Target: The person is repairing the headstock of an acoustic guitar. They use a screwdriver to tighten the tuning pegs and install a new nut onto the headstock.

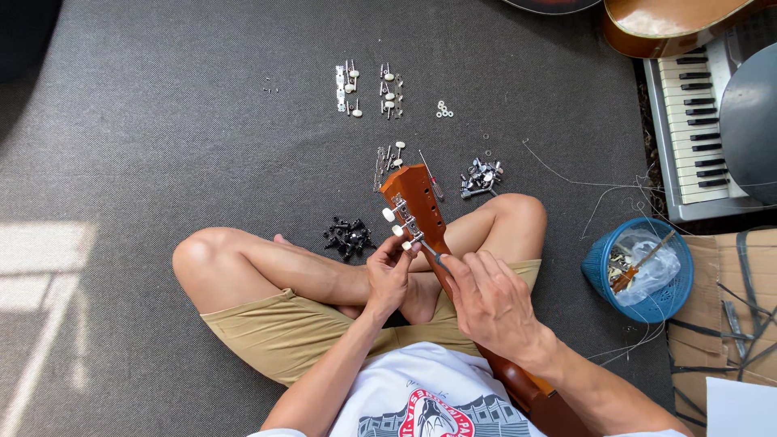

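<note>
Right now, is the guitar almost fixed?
Partly. One strip of white-knobbed tuners already sits on the headstock. The left hand steadies it while the right hand works a thin tool at its lower end. More tuners and black parts lie loose on the mat, and no strings are on.

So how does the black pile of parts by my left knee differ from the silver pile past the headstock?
The black pile is dark all over and lies just beyond the left shin; the silver pile is shiny metal with dark bits and lies beyond the right knee, right of the headstock. The black pile sits nearer the left hand; the silver pile lies farther out. Both are loose heaps of small parts on the grey carpet, untouched by either hand.
</note>
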